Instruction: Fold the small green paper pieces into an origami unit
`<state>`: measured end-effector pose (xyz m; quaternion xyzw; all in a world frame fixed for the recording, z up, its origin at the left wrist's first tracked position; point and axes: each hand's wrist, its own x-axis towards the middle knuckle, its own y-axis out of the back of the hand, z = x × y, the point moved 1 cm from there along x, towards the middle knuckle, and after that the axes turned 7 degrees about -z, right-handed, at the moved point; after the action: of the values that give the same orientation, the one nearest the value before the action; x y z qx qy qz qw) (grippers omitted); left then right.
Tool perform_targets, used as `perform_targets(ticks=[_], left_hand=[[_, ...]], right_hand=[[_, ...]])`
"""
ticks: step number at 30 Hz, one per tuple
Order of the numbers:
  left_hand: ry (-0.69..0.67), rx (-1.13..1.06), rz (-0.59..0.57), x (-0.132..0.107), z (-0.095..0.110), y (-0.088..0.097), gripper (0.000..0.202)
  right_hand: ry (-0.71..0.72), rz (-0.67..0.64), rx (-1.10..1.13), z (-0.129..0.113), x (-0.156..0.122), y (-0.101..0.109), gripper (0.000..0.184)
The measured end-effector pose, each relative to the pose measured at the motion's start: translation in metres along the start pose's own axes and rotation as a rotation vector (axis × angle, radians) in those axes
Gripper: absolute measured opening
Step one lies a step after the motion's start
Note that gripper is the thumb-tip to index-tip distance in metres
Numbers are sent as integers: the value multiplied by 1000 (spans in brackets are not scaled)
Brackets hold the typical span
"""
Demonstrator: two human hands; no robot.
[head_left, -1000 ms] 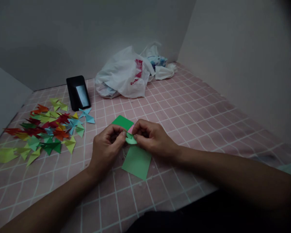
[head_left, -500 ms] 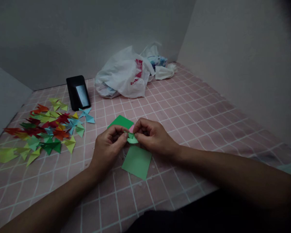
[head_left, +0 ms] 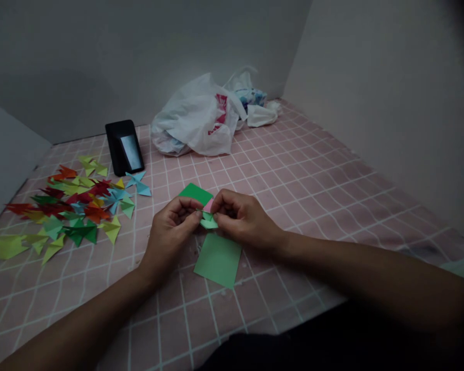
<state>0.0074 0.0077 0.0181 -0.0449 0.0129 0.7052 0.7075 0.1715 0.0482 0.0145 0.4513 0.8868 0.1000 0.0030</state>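
My left hand (head_left: pixel 170 233) and my right hand (head_left: pixel 243 219) meet over the pink checked tabletop (head_left: pixel 313 180), both pinching a small light-green folded paper piece (head_left: pixel 208 221) between their fingertips. Under the hands lies a flat light-green paper square (head_left: pixel 218 259). A darker green sheet (head_left: pixel 195 194) sits just beyond my fingers, with a sliver of pink paper (head_left: pixel 209 205) showing beside it. Most of the folded piece is hidden by my fingers.
A spread of several folded paper shapes in red, orange, yellow, green and blue (head_left: pixel 67 205) covers the left side. A black phone (head_left: pixel 124 147) leans upright behind them. White plastic bags (head_left: pixel 201 119) sit at the back by the grey walls.
My hands have barely shifted; the fingers keep working the small green piece in the same spot.
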Motion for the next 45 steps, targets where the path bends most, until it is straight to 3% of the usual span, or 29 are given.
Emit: perform_targets(ticks=[15,21,26,30,34,45], left_hand=[[-5,34,-26,0,0,1,17],[-67,90,-7,1,2,0,15],[-172,210,28,1,0,0,12],[-272,374,46,-1,-3,3,10],[-328,453,50,-2,-3,4,7],[-287,281,58,0,1,1,12]], right_hand=[[61,14,-95,1,0,0,13],[91,-22,-168,0,-1,-2,9],[57,-51,-73,-1,0,-1,2],[34,-58,33,-1,0,0,16],[-37,-76,121,0,1,0,11],[-177,-159,255,2,2,-1,14]])
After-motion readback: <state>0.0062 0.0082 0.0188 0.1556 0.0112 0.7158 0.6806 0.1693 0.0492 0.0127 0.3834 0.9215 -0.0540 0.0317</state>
